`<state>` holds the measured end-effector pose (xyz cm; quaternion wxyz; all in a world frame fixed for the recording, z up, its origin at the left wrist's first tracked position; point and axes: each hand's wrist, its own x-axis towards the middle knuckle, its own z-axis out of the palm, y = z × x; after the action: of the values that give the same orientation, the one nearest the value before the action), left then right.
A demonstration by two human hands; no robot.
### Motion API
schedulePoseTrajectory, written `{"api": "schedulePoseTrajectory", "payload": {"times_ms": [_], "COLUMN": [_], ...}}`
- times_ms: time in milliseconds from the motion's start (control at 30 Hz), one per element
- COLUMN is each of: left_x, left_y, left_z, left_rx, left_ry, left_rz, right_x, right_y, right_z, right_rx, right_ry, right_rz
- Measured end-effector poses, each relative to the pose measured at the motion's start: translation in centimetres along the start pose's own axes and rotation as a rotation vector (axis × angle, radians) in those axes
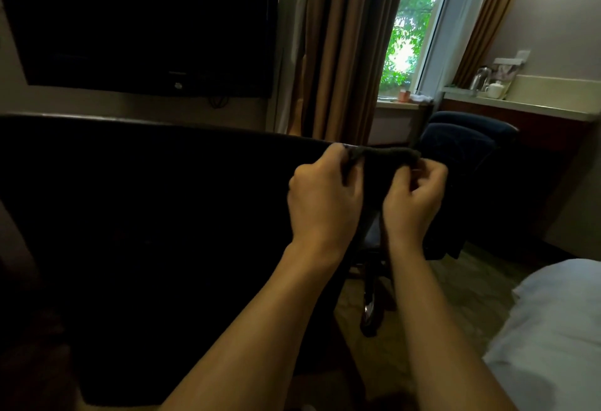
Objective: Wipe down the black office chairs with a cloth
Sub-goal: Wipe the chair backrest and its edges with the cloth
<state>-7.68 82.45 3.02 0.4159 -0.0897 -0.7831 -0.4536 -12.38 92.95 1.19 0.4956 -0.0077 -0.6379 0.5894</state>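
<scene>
Item, in progress: we are pinching a dark grey folded cloth (385, 163) between left hand (325, 195) and right hand (414, 197), above the near black padded office chair (146, 215); wiping seemingly not begun; farther chair (468, 140) untouched.

Patterned floor (461, 283) carries the chair base (370, 309); over on the desk (533, 106), a kettle (480, 78) beside a white teapot (495, 89).

No text can be read; the small mark on the television (140, 20) frame is blurred
</scene>
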Motion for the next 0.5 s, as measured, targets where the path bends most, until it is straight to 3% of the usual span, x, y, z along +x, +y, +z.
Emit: {"api": "schedulePoseTrajectory", "payload": {"times_ms": [200, 367, 500], "left_x": [-0.7, -3.6, -4.5], "left_y": [-1.0, -5.6, -8.6], "left_z": [0.6, -0.9, -3.8], "left_rx": [0.070, 0.163, 0.136], "left_ry": [-0.019, -0.116, -0.074], "left_rz": [-0.001, -0.142, -0.189], "right_x": [-1.0, -7.4, -10.1], "right_y": [1.5, 3.5, 1.8], "right_z": [0.5, 1.2, 2.5], "right_rx": [-0.082, -0.118, -0.082], "right_ry": [0.049, -0.114, -0.135], "right_rz": [-0.012, 0.210, 0.230]}}
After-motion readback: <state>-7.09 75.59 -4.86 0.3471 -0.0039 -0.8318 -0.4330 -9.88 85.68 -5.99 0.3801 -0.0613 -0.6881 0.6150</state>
